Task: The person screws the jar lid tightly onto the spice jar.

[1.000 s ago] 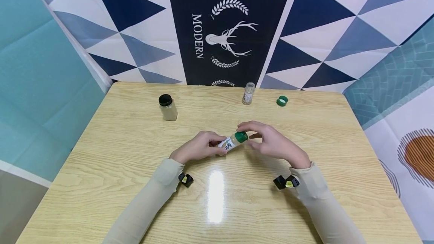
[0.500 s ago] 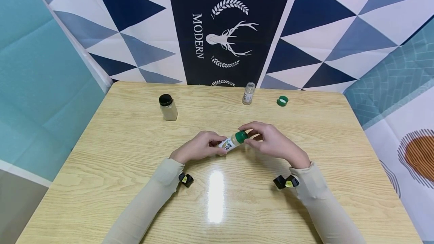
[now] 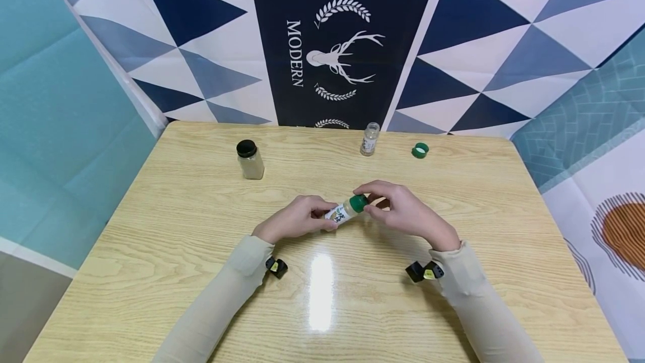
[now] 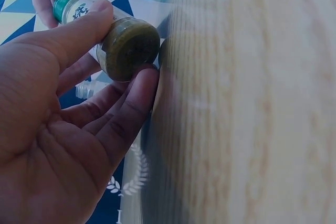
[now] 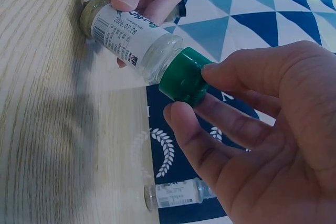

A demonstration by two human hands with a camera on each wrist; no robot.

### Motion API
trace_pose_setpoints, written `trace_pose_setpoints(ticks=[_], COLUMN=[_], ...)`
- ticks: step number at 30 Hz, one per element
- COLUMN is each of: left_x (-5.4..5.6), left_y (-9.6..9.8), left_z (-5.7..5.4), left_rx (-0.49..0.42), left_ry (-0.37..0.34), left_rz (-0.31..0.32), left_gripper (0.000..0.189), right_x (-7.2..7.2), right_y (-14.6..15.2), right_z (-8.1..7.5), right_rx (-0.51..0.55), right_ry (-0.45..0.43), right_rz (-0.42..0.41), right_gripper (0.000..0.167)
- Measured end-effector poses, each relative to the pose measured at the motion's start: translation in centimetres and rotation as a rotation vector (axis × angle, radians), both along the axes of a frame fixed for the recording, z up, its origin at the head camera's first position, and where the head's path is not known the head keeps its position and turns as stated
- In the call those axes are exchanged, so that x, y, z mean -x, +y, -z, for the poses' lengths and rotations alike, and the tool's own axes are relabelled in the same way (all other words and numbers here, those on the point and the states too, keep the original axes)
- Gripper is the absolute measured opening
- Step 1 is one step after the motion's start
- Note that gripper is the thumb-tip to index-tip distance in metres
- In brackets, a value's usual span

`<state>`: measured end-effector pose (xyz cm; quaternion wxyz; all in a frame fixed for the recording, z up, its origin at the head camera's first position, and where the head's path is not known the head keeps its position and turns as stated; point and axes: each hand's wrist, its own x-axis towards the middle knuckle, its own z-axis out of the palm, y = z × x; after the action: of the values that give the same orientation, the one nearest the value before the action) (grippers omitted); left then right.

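Observation:
My left hand (image 3: 298, 219) holds a small glass spice jar (image 3: 336, 215) by its labelled body, tilted over the table with its cap end up to the right. In the left wrist view, brownish contents show through the jar's base (image 4: 131, 51), with the thumb on one side and fingers on the other. My right hand (image 3: 405, 212) pinches the jar's green cap (image 5: 184, 76) between thumb and fingertips. The cap sits on the jar's neck. White label print faces the right wrist camera.
A black-lidded jar (image 3: 251, 160) stands at the back left of the wooden table (image 3: 201, 223). Near the back edge stands an uncapped glass jar (image 3: 369, 140), with a loose green cap (image 3: 420, 150) to its right. A patterned cloth (image 3: 347, 43) hangs behind.
My right thumb has come up against the green cap and the fingers have shifted their hold on it. My left hand and the jar stay in place.

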<state>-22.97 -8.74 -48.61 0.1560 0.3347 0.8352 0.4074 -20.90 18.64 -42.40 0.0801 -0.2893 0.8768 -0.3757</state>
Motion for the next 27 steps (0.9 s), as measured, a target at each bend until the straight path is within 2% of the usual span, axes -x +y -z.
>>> trace_pose_setpoints(ticks=[9, 12, 20, 24, 27], left_x=[-0.03, -0.05, -0.03, 0.00, 0.05], left_y=[-0.04, -0.05, -0.03, -0.04, -0.05], left_z=[0.13, 0.12, 0.07, 0.10, 0.12], left_rx=[0.003, 0.005, 0.005, 0.006, 0.006], left_ry=[0.002, 0.001, -0.003, 0.005, 0.009], left_rz=[0.002, -0.001, -0.005, -0.002, 0.001], left_gripper=[0.046, 0.046, 0.047, 0.048, 0.048], right_x=[-0.03, -0.02, -0.02, -0.05, 0.01], right_y=[-0.25, -0.21, 0.01, -0.07, -0.12], right_z=[-0.17, -0.17, -0.17, -0.16, -0.08], right_rx=[-0.053, -0.066, -0.001, -0.003, -0.014], right_ry=[-0.049, -0.050, -0.025, -0.008, -0.020], right_rz=[0.076, 0.085, -0.007, -0.017, 0.013], right_gripper=[0.031, 0.034, 0.046, 0.041, 0.034])
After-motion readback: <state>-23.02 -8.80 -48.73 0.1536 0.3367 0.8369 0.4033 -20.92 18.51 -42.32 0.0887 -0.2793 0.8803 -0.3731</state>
